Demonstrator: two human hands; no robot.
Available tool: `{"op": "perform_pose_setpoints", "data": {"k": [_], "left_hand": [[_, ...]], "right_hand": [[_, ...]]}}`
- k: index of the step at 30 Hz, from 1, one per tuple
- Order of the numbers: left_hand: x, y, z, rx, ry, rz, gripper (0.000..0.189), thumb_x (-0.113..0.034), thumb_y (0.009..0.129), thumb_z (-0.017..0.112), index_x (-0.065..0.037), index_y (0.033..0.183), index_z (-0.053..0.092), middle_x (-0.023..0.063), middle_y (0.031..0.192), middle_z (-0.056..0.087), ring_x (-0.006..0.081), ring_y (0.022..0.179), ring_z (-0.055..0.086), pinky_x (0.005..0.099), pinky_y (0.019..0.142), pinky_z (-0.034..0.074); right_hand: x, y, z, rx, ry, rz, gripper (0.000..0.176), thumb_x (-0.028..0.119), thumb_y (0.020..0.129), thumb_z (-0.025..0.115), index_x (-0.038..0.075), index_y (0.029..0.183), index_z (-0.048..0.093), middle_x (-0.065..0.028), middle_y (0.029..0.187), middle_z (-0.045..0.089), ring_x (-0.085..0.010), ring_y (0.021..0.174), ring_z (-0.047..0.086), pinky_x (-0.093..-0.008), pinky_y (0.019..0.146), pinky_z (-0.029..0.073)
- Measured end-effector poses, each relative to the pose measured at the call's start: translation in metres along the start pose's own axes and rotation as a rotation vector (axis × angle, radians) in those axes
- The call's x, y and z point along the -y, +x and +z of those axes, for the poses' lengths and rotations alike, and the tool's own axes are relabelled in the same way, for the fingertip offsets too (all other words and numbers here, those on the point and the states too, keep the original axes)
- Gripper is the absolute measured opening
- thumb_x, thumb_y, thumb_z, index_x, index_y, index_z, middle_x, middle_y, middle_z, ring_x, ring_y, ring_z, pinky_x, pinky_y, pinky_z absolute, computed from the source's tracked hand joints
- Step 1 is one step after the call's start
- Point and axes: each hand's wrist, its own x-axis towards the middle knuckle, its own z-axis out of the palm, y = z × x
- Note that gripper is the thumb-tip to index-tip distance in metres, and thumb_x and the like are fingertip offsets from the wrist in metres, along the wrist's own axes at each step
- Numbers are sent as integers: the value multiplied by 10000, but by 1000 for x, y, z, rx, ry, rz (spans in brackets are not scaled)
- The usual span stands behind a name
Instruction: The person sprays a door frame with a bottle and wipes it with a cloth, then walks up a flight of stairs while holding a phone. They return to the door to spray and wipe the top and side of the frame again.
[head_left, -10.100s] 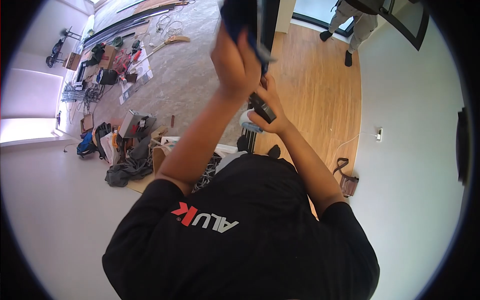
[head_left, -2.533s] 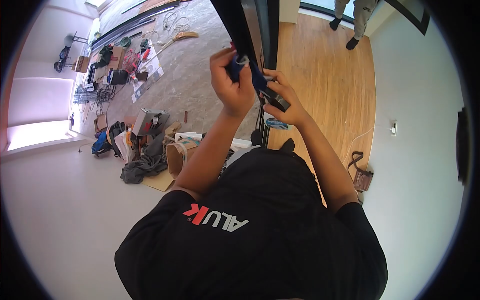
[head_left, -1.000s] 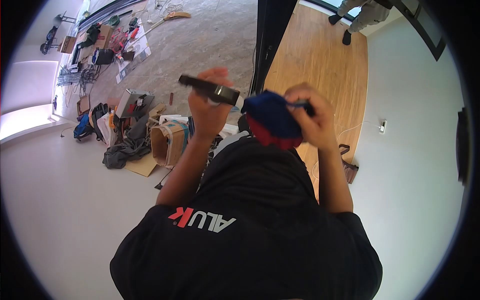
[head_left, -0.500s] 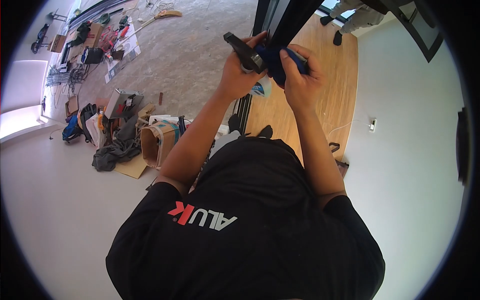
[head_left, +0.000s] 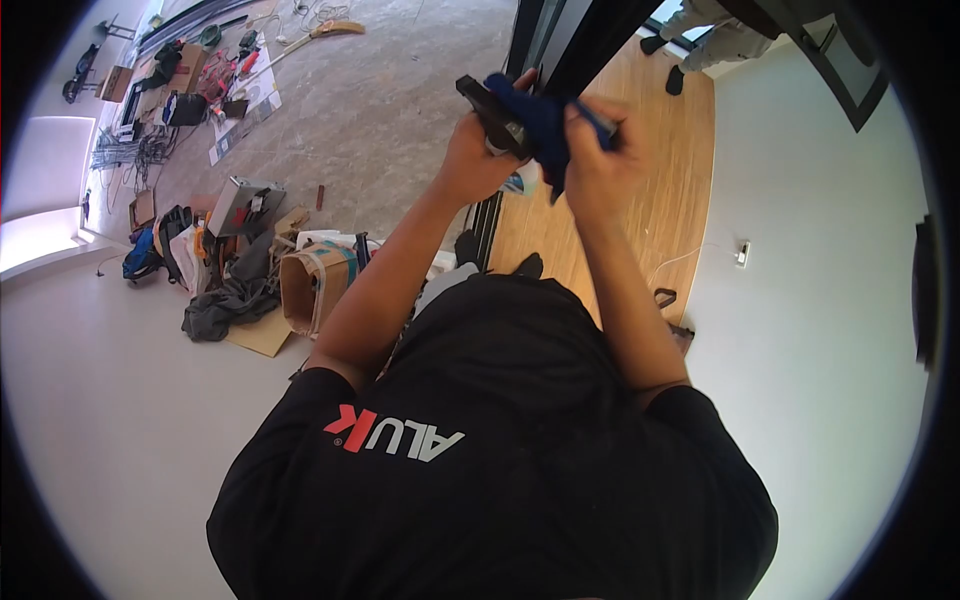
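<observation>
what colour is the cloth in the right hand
Dark blue cloth, best seen in the head view.

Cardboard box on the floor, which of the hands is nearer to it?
Left. The left hand, holding a black bar, is up and right of the cardboard box in the view; the right hand, gripping a blue cloth, is farther right, over the wooden floor.

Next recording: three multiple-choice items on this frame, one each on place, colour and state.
1. The cardboard box stands: A among floor clutter; B on the wooden boards; C on a shelf.
2. The cloth is: A blue; B yellow; C white.
3. The left hand is: A empty; B gripping a dark bar; C flat on the wall.
Answers: A, the clutter lies right beside it; A, the right hand bunches blue fabric; B, it wraps round the bar.
</observation>
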Motion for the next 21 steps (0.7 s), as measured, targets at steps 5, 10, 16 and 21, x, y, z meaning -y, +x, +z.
{"op": "perform_pose_setpoints", "data": {"k": [5,10,16,21], "left_hand": [[-11,2,0,8,67,-44,525,-12,789,744,-42,1301,634,140,1540,525,216,1280,609,356,1061,461],[-10,4,-4,29,26,-60,582,-1,804,742,-9,1364,585,100,1559,510,181,1272,604,340,1067,465],[2,7,-10,57,-61,-52,601,42,818,757,2,1387,569,89,1568,495,150,1259,601,320,1064,478],[2,8,-13,106,-96,-29,614,72,828,744,-3,1409,559,96,1569,489,157,1264,597,335,1085,473]], "right_hand": [[12,6,5,-37,-38,85,126,-3,846,737,-18,971,745,-52,898,722,-83,839,631,-242,775,507],[-13,-9,2,-37,23,183,118,2,843,739,-19,960,744,-45,891,716,-77,824,622,-238,765,503],[-10,-6,5,-34,72,269,120,-4,843,722,-13,963,724,-31,893,699,-79,829,622,-235,778,501],[-51,-28,-5,-14,-33,238,132,11,846,741,-13,973,712,-40,894,694,-98,836,624,-241,774,504]]}}
